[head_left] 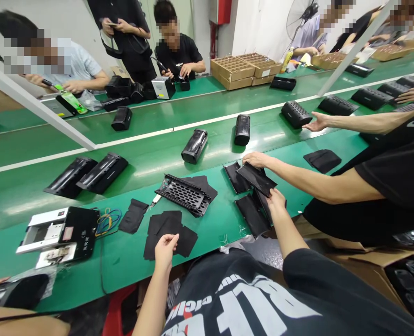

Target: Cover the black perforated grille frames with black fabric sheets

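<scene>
My right hand grips the near corner of a curved black plastic panel; a co-worker's hand touches its far end. Similar black panels lie beneath and beside it. Over a loose pile of thin black sheets, my left hand is closed in a pinch. What its fingertips hold, if anything, I cannot make out. Just beyond the pile, a black slotted housing rests open side up on more black sheets.
At left stands a black-and-white machine with coiled wires, near a folded black sheet. Several black housings sit on the green conveyor. A co-worker's arm reaches in from the right. People work across the line, near partitioned cardboard trays.
</scene>
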The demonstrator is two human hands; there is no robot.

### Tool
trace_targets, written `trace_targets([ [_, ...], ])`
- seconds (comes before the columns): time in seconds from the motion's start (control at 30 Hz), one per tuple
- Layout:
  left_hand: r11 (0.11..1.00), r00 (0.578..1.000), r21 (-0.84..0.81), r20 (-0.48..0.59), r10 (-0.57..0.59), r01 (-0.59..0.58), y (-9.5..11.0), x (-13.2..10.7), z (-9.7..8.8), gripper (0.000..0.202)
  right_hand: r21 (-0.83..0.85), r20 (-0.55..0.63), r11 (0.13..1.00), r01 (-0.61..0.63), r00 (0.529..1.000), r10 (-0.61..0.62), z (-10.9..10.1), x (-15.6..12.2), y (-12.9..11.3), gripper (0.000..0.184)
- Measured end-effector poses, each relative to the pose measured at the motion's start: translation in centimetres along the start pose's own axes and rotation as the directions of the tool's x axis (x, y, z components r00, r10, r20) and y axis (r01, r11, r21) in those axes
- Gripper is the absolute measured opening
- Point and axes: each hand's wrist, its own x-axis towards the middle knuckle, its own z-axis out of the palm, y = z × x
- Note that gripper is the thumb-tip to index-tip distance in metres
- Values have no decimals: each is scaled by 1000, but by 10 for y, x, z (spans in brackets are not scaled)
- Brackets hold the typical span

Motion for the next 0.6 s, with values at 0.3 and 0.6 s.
trace_targets([
  [0.3, 999, 1000, 32, 16, -5, 5, -18, -8, 1, 37, -34, -135, 999, 29, 990, -34, -77, -5, 3, 30],
  [0.6, 998, 998, 49, 57, -36, 33, -24, -7, 1, 36, -35, -185, 998, 52, 981, -57, -75, 12, -12, 17],
])
